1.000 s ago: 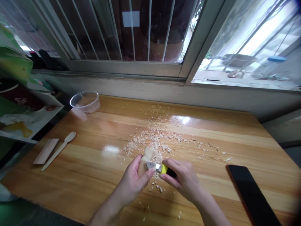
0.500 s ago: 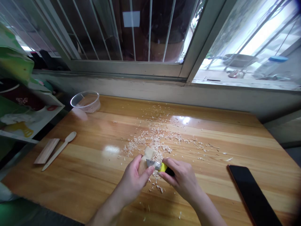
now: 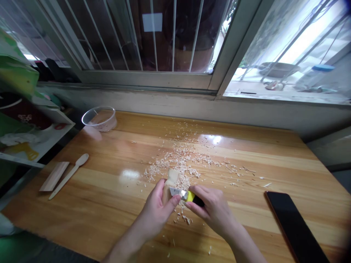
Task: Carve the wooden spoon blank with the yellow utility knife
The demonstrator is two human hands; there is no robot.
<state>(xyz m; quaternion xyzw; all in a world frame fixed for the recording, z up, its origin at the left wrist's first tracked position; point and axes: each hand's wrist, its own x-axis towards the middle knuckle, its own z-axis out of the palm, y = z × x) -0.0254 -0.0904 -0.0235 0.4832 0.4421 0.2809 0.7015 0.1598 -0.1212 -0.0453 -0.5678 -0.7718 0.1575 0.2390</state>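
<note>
My left hand (image 3: 157,204) is closed round a pale piece of wood (image 3: 173,176), whose shaped upper end sticks out past the fingers. In my right hand (image 3: 212,204) is a yellow-and-black utility knife (image 3: 190,196). Its metal blade (image 3: 174,191) points left and lies against the side of the wood. The left thumb rests at the blade's base, near the knife's metal head. Wood shavings (image 3: 182,157) are scattered on the table beneath and beyond both hands. The lower part of the wood is hidden in my left palm.
On the wooden table (image 3: 109,219), a wooden spoon (image 3: 68,177) and a flat wood strip (image 3: 55,176) lie at left. A clear plastic bowl (image 3: 100,119) stands at the back left. A black phone (image 3: 294,226) lies at right. A barred window (image 3: 148,78) rises behind.
The wood has tipped slightly, its upper end shifting a little up and left. The knife blade has turned a little and stays against the wood. Both hands remain nearly in place.
</note>
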